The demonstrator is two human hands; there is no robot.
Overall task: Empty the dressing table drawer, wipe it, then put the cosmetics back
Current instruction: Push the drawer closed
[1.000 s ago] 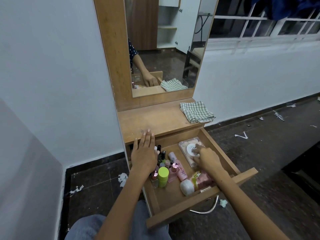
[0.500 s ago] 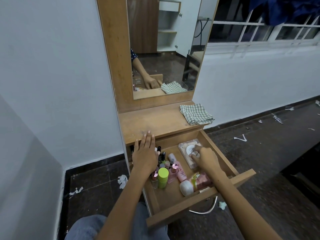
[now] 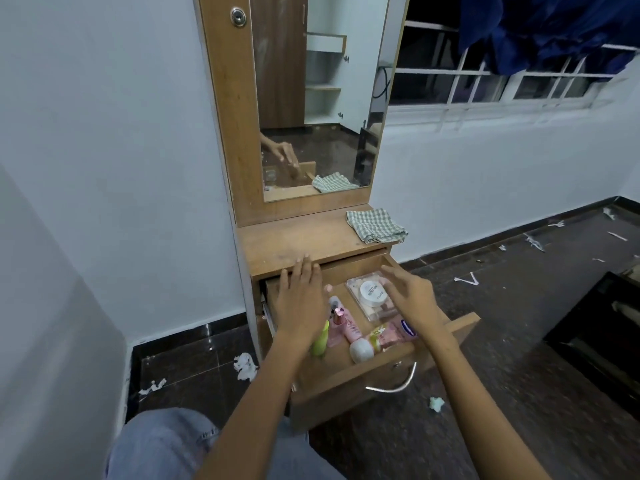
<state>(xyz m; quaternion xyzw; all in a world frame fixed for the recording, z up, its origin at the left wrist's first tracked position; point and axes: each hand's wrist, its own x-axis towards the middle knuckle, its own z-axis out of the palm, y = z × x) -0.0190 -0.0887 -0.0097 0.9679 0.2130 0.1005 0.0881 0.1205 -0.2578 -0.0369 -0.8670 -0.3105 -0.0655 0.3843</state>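
The wooden drawer [image 3: 353, 382] of the dressing table stands pulled out, with cosmetics inside. A clear plastic case [image 3: 372, 297] with a round white compact lies at its back right. Pink tubes [image 3: 349, 329], a green bottle [image 3: 320, 342], a white round cap [image 3: 361, 351] and a pink sachet pack [image 3: 394, 334] lie nearer the front. My left hand [image 3: 301, 299] hovers flat over the drawer's left side, fingers spread, hiding several small bottles. My right hand [image 3: 414, 296] is raised just right of the clear case, fingers apart, holding nothing.
A folded green checked cloth [image 3: 377, 225] lies on the right of the tabletop [image 3: 298, 240], below the mirror [image 3: 318, 98]. Scraps of paper litter the dark floor [image 3: 519, 306] on both sides. White walls stand close on the left. My knee is at the bottom.
My right hand has lifted off the clear case and moved slightly right with fingers spread. My left hand has risen a little. The camera has tilted up.
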